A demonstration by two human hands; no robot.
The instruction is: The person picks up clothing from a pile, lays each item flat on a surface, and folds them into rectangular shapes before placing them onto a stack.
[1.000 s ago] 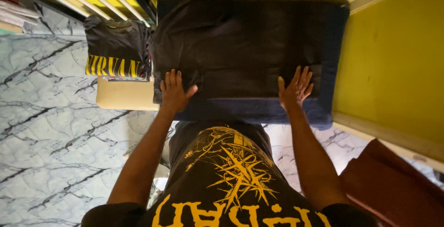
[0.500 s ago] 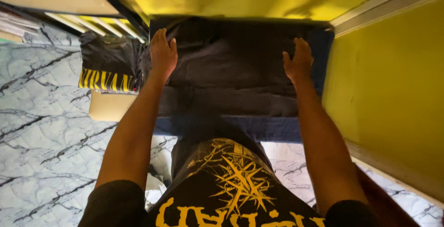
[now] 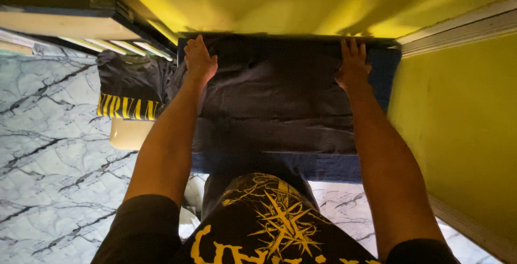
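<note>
Both hands farther up since before, left hand (image 3: pixel 200 58) and right hand (image 3: pixel 353 64), palms flat on one dark garment (image 3: pixel 274 102).

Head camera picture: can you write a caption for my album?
Both hands, left hand and right hand, press flat on the far edge of a dark garment spread over a blue cushion.

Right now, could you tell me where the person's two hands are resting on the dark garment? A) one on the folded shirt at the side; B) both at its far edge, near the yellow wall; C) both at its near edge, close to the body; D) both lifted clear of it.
B: the left hand and right hand both lie flat at the far edge of the dark garment, next to the yellow wall.
</note>
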